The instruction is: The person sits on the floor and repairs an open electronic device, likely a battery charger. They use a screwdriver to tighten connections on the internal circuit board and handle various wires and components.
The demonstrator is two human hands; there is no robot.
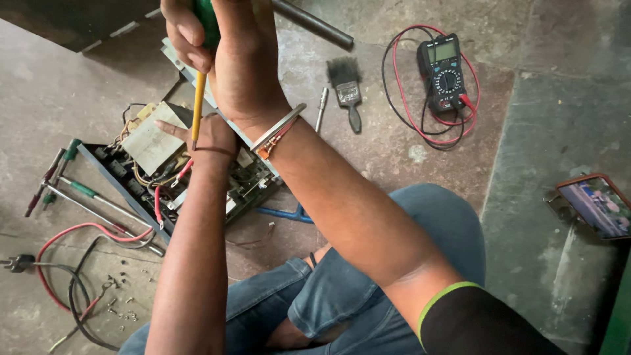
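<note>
Screwdriver [199,98], yellow shaft w/ green handle, clamped in right hand [223,46] at top centre, tip down in opened power unit [164,164], centre-left. Left hand [210,135] steadies shaft, fingers closed round it. Likely loosening a screw; next needs straight, firm turning.

Opened device chassis [164,177] on floor [394,151] at left, ahead of knees; spare screwdrivers [72,194] just left of it, loose screws [121,302] and cables [66,263] nearer, lower left. Brush [346,89] right of chassis, multimeter [444,72] with leads farther right. Phone [598,204] far right, well apart from the rest.
</note>
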